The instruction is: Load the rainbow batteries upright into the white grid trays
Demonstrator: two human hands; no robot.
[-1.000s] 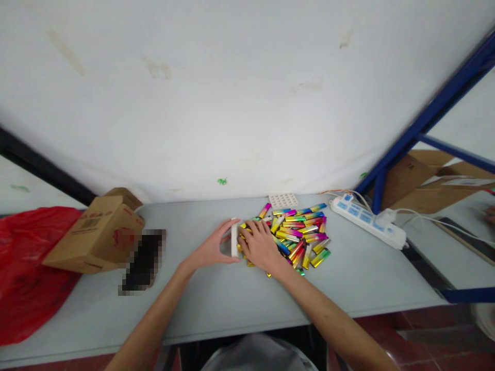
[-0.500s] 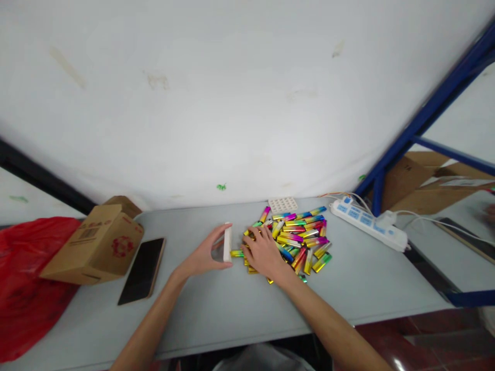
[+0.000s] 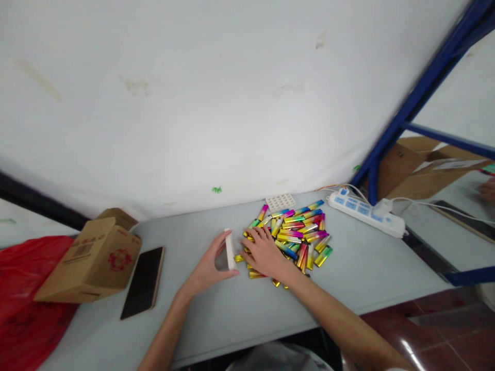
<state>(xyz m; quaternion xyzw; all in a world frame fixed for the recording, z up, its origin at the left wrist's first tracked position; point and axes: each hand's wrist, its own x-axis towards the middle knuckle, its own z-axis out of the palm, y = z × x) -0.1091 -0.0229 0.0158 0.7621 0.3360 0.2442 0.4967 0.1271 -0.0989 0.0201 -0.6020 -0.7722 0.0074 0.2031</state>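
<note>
My left hand [image 3: 209,265] grips a narrow white tray [image 3: 230,250] at its two ends, thumb at the near end and fingers at the far one. The tray stands on its side, facing the pile. Over the left part of a heap of shiny, multicoloured lighters [image 3: 294,234] lies my right hand [image 3: 266,252], fingers spread and touching some of them. A yellow lighter end [image 3: 238,258] pokes out by the right thumb, close to the tray. What lies under the right palm is hidden.
A second white tray with rows of holes [image 3: 280,201] lies behind the heap. A power strip [image 3: 365,212] with cables is at right, by a blue frame [image 3: 402,113]. To the left are a phone [image 3: 143,282], a cardboard box [image 3: 91,260] and a red bag [image 3: 31,293].
The view has shifted and tilted slightly. My left hand still has the tray; my right hand stays on the lighters, and less of the yellow lighter shows between them.
</note>
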